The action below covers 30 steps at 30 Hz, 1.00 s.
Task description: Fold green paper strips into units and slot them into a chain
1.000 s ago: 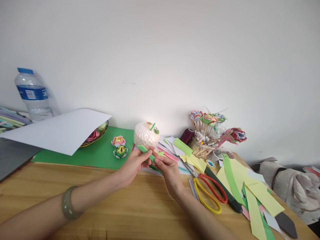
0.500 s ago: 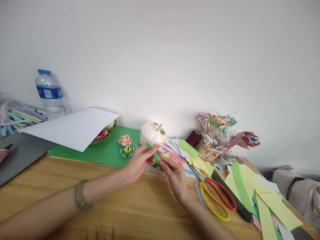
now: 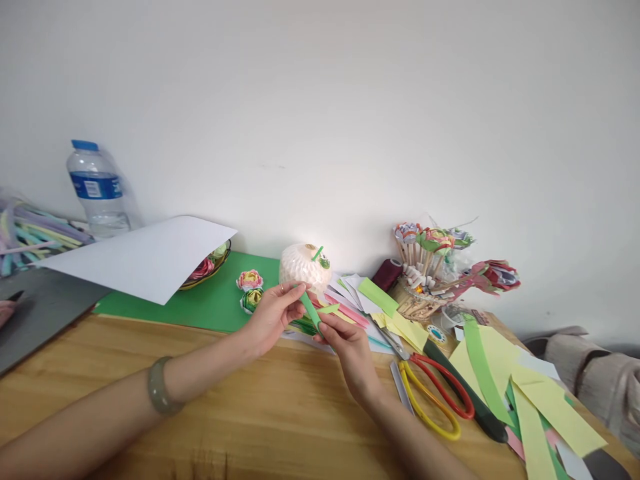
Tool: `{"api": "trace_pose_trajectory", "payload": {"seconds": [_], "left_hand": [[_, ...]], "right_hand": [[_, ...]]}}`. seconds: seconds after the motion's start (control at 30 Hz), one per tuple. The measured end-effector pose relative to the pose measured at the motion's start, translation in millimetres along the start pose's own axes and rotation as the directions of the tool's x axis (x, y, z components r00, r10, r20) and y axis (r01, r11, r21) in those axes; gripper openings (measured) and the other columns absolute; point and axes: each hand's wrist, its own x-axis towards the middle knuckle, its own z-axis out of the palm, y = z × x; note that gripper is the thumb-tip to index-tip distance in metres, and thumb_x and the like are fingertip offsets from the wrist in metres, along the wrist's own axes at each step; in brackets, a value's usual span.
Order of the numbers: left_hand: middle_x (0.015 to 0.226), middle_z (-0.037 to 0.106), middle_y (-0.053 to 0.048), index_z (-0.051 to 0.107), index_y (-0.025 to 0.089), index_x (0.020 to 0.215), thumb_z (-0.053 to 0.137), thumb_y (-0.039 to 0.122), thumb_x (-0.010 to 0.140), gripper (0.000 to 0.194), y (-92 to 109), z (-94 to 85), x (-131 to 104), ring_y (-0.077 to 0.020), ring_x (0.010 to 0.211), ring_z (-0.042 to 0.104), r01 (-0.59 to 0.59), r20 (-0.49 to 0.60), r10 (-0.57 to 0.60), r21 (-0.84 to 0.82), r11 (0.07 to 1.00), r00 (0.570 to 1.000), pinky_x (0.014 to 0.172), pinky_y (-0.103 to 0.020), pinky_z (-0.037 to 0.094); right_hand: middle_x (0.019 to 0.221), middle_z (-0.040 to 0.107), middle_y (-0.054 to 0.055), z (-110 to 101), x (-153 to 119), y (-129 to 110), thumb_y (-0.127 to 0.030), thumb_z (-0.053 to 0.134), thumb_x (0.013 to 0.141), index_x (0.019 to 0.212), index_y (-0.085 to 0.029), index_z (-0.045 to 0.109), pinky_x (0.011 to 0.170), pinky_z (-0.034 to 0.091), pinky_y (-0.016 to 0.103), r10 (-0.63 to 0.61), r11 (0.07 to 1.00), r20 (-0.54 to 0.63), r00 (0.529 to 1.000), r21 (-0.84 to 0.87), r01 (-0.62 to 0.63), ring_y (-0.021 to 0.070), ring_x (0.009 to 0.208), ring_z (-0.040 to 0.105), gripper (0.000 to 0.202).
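Between my two hands is a narrow green paper strip (image 3: 311, 309), held slanting above the table. My left hand (image 3: 277, 310) pinches its upper end between thumb and fingers. The lower end is gripped by my right hand (image 3: 349, 343), thumb on top. A smaller light green paper piece (image 3: 329, 309) shows beside the strip, near my right fingers; I cannot tell if it is attached. Just behind my hands stands a white textured round object (image 3: 300, 263) with a small green strip on top. Two folded paper flowers, one pink (image 3: 249, 280) and one green (image 3: 251, 300), lie left of it.
Scissors (image 3: 435, 393) with red and yellow handles lie right of my hands, beside a dark green-handled tool (image 3: 470, 397) and scattered yellow paper (image 3: 555, 413). A basket of paper flowers (image 3: 417, 303) stands behind. Left are a white sheet (image 3: 145, 257), a bottle (image 3: 97, 190) and another person's hand (image 3: 6, 311).
My left hand has shifted slightly left and up along the green strip, showing more of it between my hands. My right hand stays nearly in place.
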Motion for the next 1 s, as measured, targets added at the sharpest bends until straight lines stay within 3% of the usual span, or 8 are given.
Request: {"api": "trace_pose_trajectory", "payload": {"seconds": [0.07,0.17,0.27,0.37,0.6,0.83,1.0], "left_hand": [[0.073,0.065,-0.003,0.068,0.011,0.075,0.077,0.025,0.064,0.02,1.2,-0.8,1.5,-0.0042,0.052,0.051,-0.008,-0.012,0.008,0.009,1.0,1.0,0.05,-0.014,0.045],[0.081,0.068,-0.005,0.07,0.012,0.085,0.076,0.025,0.066,0.023,3.3,-0.8,2.1,-0.0044,0.053,0.051,0.001,-0.006,-0.001,0.012,1.0,1.0,0.053,-0.015,0.046],[0.088,0.068,-0.006,0.069,0.014,0.094,0.076,0.022,0.066,0.03,3.7,0.1,1.6,-0.0069,0.059,0.055,0.021,0.067,-0.023,0.039,0.999,0.998,0.063,-0.02,0.049],[0.081,0.066,-0.005,0.071,0.011,0.086,0.077,0.023,0.065,0.025,1.8,0.2,1.4,-0.0087,0.064,0.056,0.043,0.132,-0.053,0.074,0.996,0.99,0.067,-0.021,0.048],[0.072,0.063,-0.003,0.071,0.011,0.084,0.075,0.026,0.068,0.022,4.5,-2.7,2.9,-0.0087,0.065,0.055,0.015,0.091,-0.014,-0.007,1.0,0.996,0.067,-0.021,0.048],[0.074,0.063,-0.003,0.07,0.01,0.084,0.075,0.023,0.068,0.02,5.9,-2.7,4.6,-0.008,0.062,0.056,0.029,0.082,-0.025,-0.041,0.999,0.996,0.064,-0.02,0.049],[0.078,0.065,-0.004,0.07,0.012,0.082,0.074,0.023,0.069,0.018,6.9,-8.5,11.1,-0.0082,0.062,0.056,0.023,0.107,-0.023,-0.001,1.0,0.994,0.063,-0.021,0.05]], "right_hand": [[0.074,0.069,0.001,-1.0,0.9,-0.6,-0.04,0.073,0.065,0.09,-0.024,0.074,0.068,0.053,0.036,-0.008,1.0,0.002,1.0,-0.006,0.008,0.0164,0.064,0.062,0.029],[0.077,0.069,0.002,-2.4,3.6,-5.9,-0.042,0.073,0.064,0.088,-0.024,0.074,0.068,0.053,0.036,-0.024,0.999,0.003,1.0,-0.024,0.024,0.0169,0.065,0.063,0.03],[0.082,0.07,0.002,-1.2,7.8,-14.9,-0.044,0.073,0.063,0.088,-0.023,0.074,0.068,0.054,0.037,-0.049,0.998,-0.011,0.999,-0.036,0.049,0.0175,0.066,0.063,0.032],[0.09,0.07,0.004,3.3,12.9,-22.7,-0.046,0.073,0.064,0.091,-0.023,0.073,0.07,0.054,0.037,-0.07,0.997,-0.003,0.998,-0.046,0.07,0.0175,0.068,0.063,0.036],[0.078,0.07,0.002,9.6,26.2,-28.4,-0.044,0.071,0.066,0.089,-0.02,0.072,0.069,0.053,0.034,-0.093,0.992,0.053,0.994,-0.085,0.097,0.0161,0.065,0.063,0.033],[0.082,0.07,0.004,0.7,33.9,-27.6,-0.048,0.065,0.072,0.092,-0.019,0.071,0.067,0.051,0.033,-0.151,0.949,0.101,0.983,-0.265,0.173,0.0174,0.069,0.063,0.035],[0.079,0.069,0.004,-21.3,39.0,-30.8,-0.037,0.059,0.078,0.083,-0.021,0.071,0.063,0.046,0.03,-0.191,0.828,0.145,0.971,-0.507,0.239,0.0172,0.068,0.06,0.021]]}}
